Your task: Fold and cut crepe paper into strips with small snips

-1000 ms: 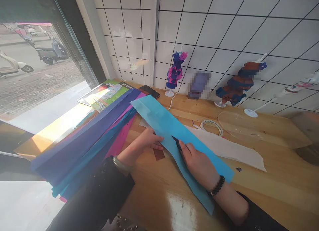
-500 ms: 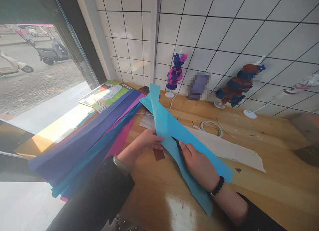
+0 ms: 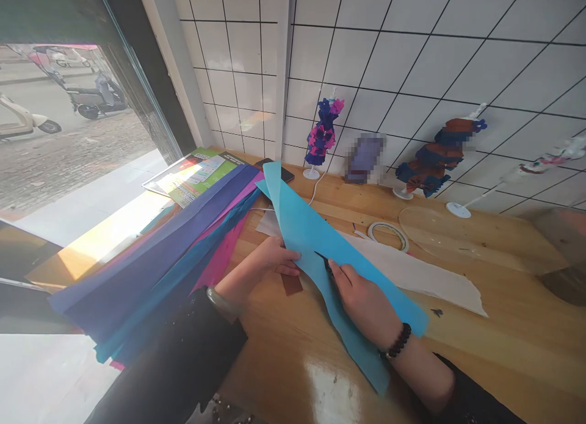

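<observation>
A long strip of light blue paper (image 3: pixel 304 219) lies slantwise across the middle of the table, its far end folded up. My left hand (image 3: pixel 273 257) pinches the near edge of that paper between thumb and fingers. In my right hand (image 3: pixel 366 305) are dark scissors (image 3: pixel 323 258), mostly covered by my fingers. Their blades point to the upper left, into the paper, and a cut runs back from them, parting it into two lengths toward the lower right. Just below my left hand, a small brown piece (image 3: pixel 292 284) lies on the wood.
Purple, pink and blue paper sheets (image 3: pixel 169 253) are stacked on the left. Behind them lie printed packets (image 3: pixel 201 174) and a dark phone-like object (image 3: pixel 286 171). A tape roll (image 3: pixel 388 236) and white paper strip (image 3: pixel 425 277) lie at right. Paper-decorated stands (image 3: pixel 321 137) line the tiled wall.
The folded far end of the light blue paper has swung left and down, uncovering more of the dark object behind. Both hands have barely moved.
</observation>
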A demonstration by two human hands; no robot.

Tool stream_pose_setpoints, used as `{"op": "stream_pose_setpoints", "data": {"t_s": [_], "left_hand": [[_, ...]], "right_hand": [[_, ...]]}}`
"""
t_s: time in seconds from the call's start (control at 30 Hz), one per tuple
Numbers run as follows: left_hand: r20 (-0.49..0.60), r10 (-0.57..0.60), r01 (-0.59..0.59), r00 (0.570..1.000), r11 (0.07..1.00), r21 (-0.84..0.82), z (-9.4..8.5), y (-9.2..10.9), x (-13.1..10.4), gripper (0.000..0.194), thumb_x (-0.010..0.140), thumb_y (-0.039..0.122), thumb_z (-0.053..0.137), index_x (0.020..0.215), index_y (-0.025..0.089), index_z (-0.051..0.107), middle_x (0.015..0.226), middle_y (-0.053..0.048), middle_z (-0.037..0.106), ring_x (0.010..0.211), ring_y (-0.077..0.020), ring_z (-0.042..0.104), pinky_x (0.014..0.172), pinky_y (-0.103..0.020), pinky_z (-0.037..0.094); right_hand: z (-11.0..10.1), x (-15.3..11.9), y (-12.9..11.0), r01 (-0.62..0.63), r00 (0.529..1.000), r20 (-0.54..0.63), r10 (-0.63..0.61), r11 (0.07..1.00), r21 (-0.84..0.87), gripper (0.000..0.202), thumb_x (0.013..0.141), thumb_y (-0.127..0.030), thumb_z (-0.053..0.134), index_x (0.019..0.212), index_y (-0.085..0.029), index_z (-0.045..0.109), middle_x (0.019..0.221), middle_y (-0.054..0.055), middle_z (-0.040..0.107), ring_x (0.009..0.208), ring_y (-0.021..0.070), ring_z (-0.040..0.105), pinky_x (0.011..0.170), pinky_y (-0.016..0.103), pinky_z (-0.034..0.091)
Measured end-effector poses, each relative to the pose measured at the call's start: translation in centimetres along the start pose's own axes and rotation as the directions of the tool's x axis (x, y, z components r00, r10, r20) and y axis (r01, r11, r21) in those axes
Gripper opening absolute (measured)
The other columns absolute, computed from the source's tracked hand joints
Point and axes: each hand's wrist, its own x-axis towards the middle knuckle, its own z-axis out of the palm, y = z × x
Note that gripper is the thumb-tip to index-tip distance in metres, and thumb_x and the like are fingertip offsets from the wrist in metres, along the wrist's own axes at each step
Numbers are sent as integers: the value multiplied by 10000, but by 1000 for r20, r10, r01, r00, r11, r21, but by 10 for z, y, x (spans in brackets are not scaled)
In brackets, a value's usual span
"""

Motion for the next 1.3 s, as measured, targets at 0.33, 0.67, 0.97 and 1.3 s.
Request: {"op": "stream_pose_setpoints", "data": {"t_s": [0.33, 0.67, 0.97, 1.3], "left_hand": [[-9, -9, 9, 1000, 1000, 15, 2, 3, -4, 327, 624, 236, 731, 901, 112, 609, 845, -79, 675, 715, -172, 648, 657, -286, 566], [3, 1, -1, 1000, 1000, -12, 3, 5, -5, 286, 630, 217, 722, 873, 110, 616, 790, -64, 666, 668, -150, 636, 646, -286, 568], [31, 44, -43, 999, 999, -18, 1, 1, -4, 384, 625, 252, 737, 959, 128, 593, 831, -75, 672, 710, -175, 647, 651, -303, 567], [13, 29, -29, 999, 1000, 11, 3, 4, -6, 324, 634, 223, 720, 916, 114, 604, 802, -66, 666, 681, -155, 639, 641, -281, 570]], "right_hand": [[1, 5, 0, -49, 999, 12, 49, 999, -16, 368, 917, -215, 356, 1246, -80, 450, 846, 71, 564, 478, 86, 484, 414, 251, 337], [-1, 19, -1, -29, 999, 15, 29, 1000, -11, 363, 917, -198, 349, 1243, -83, 460, 833, 70, 568, 525, 95, 516, 449, 235, 362], [1, 23, -1, -18, 999, 33, 19, 1000, -24, 364, 906, -169, 356, 1247, -80, 447, 865, 79, 563, 531, 100, 519, 448, 237, 384], [4, 22, -1, -7, 1000, 13, 8, 999, -48, 364, 899, -158, 368, 1243, -75, 449, 841, 66, 563, 505, 94, 500, 428, 238, 370]]}}
